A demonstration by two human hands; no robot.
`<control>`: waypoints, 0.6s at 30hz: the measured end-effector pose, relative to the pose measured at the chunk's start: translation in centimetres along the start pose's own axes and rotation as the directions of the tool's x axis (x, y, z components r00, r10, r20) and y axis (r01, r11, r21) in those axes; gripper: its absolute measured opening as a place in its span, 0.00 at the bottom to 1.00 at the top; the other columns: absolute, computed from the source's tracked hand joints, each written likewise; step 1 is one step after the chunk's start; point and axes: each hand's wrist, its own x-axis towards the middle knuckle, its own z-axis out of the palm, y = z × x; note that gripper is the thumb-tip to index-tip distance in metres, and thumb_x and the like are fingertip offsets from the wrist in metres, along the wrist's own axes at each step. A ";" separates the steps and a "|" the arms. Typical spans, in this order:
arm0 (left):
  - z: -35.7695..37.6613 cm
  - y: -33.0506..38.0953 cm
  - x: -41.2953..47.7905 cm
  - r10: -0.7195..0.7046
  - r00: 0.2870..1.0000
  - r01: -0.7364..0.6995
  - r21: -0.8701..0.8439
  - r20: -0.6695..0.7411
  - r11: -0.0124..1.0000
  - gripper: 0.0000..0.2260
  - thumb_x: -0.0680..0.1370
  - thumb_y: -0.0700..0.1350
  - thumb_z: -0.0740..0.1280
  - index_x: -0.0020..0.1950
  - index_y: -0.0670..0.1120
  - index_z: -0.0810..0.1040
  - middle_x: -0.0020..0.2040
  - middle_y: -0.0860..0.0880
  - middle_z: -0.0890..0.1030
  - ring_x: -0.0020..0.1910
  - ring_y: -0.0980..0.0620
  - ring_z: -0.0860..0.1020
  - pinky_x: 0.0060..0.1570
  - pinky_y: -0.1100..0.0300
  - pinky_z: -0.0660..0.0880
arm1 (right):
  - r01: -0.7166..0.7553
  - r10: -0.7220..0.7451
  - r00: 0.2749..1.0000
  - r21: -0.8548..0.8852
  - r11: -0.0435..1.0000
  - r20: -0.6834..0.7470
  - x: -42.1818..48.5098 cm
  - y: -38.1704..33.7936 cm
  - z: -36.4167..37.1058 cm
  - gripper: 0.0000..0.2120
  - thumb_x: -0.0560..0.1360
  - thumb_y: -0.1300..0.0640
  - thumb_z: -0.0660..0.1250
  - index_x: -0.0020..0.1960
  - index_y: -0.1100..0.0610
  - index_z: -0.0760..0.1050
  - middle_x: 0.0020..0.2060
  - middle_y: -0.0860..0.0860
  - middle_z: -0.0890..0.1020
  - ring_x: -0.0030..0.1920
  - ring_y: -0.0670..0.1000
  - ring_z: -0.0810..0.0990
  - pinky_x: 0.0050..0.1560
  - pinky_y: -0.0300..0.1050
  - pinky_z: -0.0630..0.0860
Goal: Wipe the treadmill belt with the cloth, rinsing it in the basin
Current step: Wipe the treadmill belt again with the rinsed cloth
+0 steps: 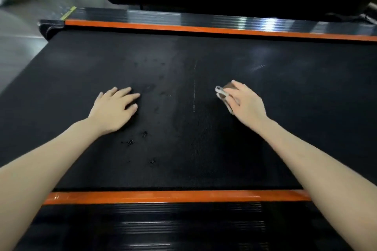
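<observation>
- The person is leaning over the treadmill belt (183,63), with the left hand (116,108) lying flat on it, fingers spread and holding nothing
- The right hand (243,104) is gripping the cloth (222,92), fingers curled over it and pressing it onto the belt right of the middle; only a brown fold and a pale edge are showing
- The cloth is looking soft, light and probably damp, so I am guessing it is best bunched under the palm, not pinched by a corner
- Small wet spots (144,134) are glinting near the left hand; the basin is not showing

Head view: looks forward-down, close over treadmill belt (183,108), both forearms reaching in.
</observation>
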 end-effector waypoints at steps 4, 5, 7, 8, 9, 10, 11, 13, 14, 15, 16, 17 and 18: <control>0.8 0.3 -1.0 -0.044 0.996 0.041 0.039 0.078 0.998 0.22 0.83 0.52 0.51 0.77 0.57 0.53 0.78 0.53 0.51 0.77 0.46 0.48 0.73 0.44 0.48 | 0.115 -0.116 0.992 -0.028 0.993 -0.042 -1.9 -4.1 1.0 0.15 0.75 0.58 0.63 0.59 0.49 0.78 0.61 0.56 0.76 0.58 0.65 0.74 0.59 0.59 0.71; 0.9 0.4 -1.0 -0.049 0.997 0.047 0.034 0.063 0.998 0.22 0.83 0.52 0.51 0.77 0.57 0.53 0.78 0.54 0.51 0.77 0.46 0.48 0.73 0.43 0.48 | 0.255 -0.255 0.967 0.022 0.967 -0.010 -3.6 -5.7 1.3 0.15 0.74 0.57 0.63 0.58 0.48 0.79 0.59 0.55 0.77 0.56 0.64 0.75 0.57 0.59 0.73; 0.9 0.5 -1.0 -0.059 0.997 0.057 0.029 0.049 0.998 0.22 0.83 0.51 0.51 0.77 0.56 0.53 0.78 0.54 0.51 0.77 0.46 0.47 0.73 0.43 0.47 | 0.438 -0.460 0.881 0.176 0.882 0.110 -7.5 -8.2 1.5 0.15 0.75 0.54 0.61 0.59 0.49 0.78 0.63 0.55 0.75 0.62 0.64 0.73 0.64 0.61 0.69; 0.8 0.5 -1.1 -0.063 0.996 0.062 0.029 0.058 0.998 0.22 0.83 0.51 0.50 0.77 0.56 0.52 0.78 0.54 0.51 0.77 0.46 0.47 0.73 0.44 0.47 | 0.471 -0.512 0.844 0.239 0.849 0.157 -8.3 -8.4 1.3 0.15 0.76 0.52 0.60 0.61 0.51 0.78 0.67 0.55 0.73 0.66 0.64 0.70 0.68 0.60 0.65; 0.8 0.5 -1.1 -0.067 0.995 0.065 0.037 0.067 0.997 0.22 0.83 0.52 0.50 0.77 0.56 0.51 0.78 0.54 0.50 0.77 0.46 0.46 0.73 0.44 0.46 | 0.496 -0.547 0.811 0.254 0.830 0.206 -8.1 -8.1 0.7 0.16 0.77 0.51 0.59 0.62 0.51 0.77 0.69 0.55 0.71 0.69 0.63 0.67 0.70 0.58 0.61; 0.8 0.6 -1.2 -0.070 0.995 0.066 0.054 0.074 0.996 0.22 0.83 0.52 0.49 0.77 0.56 0.50 0.78 0.54 0.50 0.77 0.46 0.46 0.73 0.44 0.47 | 0.524 -0.566 0.787 0.219 0.823 0.244 -7.3 -7.1 0.3 0.17 0.77 0.51 0.59 0.63 0.51 0.76 0.70 0.55 0.69 0.71 0.61 0.65 0.71 0.57 0.58; 0.8 0.7 -1.3 -0.072 0.994 0.066 0.074 0.077 0.995 0.22 0.83 0.51 0.48 0.77 0.56 0.49 0.78 0.53 0.49 0.77 0.46 0.46 0.73 0.44 0.47 | 0.522 -0.550 0.791 0.173 0.835 0.270 -6.2 -5.9 -0.2 0.18 0.77 0.50 0.59 0.64 0.51 0.76 0.70 0.55 0.69 0.71 0.60 0.65 0.71 0.56 0.57; 1.0 0.9 -1.4 -0.068 0.995 0.060 0.108 0.074 0.992 0.23 0.83 0.51 0.47 0.78 0.55 0.48 0.78 0.52 0.49 0.77 0.45 0.46 0.73 0.44 0.48 | 0.371 -0.383 0.900 0.097 0.924 0.207 -3.8 -2.6 -0.8 0.19 0.76 0.50 0.58 0.63 0.52 0.76 0.70 0.56 0.69 0.70 0.61 0.66 0.69 0.55 0.59; 1.2 0.9 -1.5 -0.065 0.995 0.057 0.121 0.070 0.991 0.23 0.83 0.50 0.47 0.78 0.54 0.48 0.78 0.52 0.49 0.77 0.44 0.47 0.73 0.44 0.49 | 0.233 -0.239 0.961 0.058 0.971 0.137 -3.0 -1.0 -1.2 0.17 0.77 0.51 0.59 0.64 0.52 0.76 0.70 0.56 0.69 0.70 0.61 0.65 0.69 0.53 0.60; 1.3 1.0 -1.6 -0.064 0.996 0.055 0.132 0.063 0.990 0.23 0.83 0.50 0.47 0.78 0.54 0.47 0.78 0.52 0.49 0.77 0.44 0.47 0.72 0.44 0.49 | 0.093 -0.096 0.992 0.038 0.995 0.084 -2.4 0.1 -1.3 0.16 0.79 0.53 0.59 0.65 0.51 0.74 0.71 0.54 0.68 0.71 0.61 0.63 0.69 0.51 0.60; 1.4 1.1 -1.6 -0.062 0.996 0.053 0.144 0.057 0.988 0.23 0.83 0.50 0.46 0.78 0.54 0.47 0.78 0.52 0.49 0.77 0.44 0.47 0.72 0.44 0.49 | 0.011 -0.013 0.999 0.028 1.000 0.042 -2.4 0.5 -1.1 0.16 0.79 0.54 0.60 0.66 0.50 0.73 0.72 0.53 0.66 0.72 0.61 0.61 0.69 0.51 0.61; 1.3 1.1 -1.6 -0.058 0.997 0.048 0.154 0.060 0.987 0.23 0.83 0.50 0.46 0.78 0.54 0.46 0.79 0.52 0.48 0.77 0.44 0.46 0.73 0.44 0.49 | -0.025 0.025 0.999 0.017 1.000 0.033 -2.7 0.3 -0.8 0.16 0.79 0.55 0.60 0.67 0.50 0.73 0.72 0.52 0.66 0.73 0.61 0.60 0.69 0.51 0.61; 1.1 1.1 -1.6 -0.051 0.996 0.038 0.159 0.074 0.987 0.23 0.83 0.50 0.46 0.78 0.54 0.46 0.79 0.52 0.48 0.77 0.44 0.46 0.73 0.44 0.49 | -0.012 0.012 0.999 0.013 1.000 0.031 -3.4 -0.2 -0.6 0.16 0.79 0.56 0.60 0.67 0.51 0.73 0.72 0.52 0.66 0.73 0.62 0.60 0.69 0.50 0.61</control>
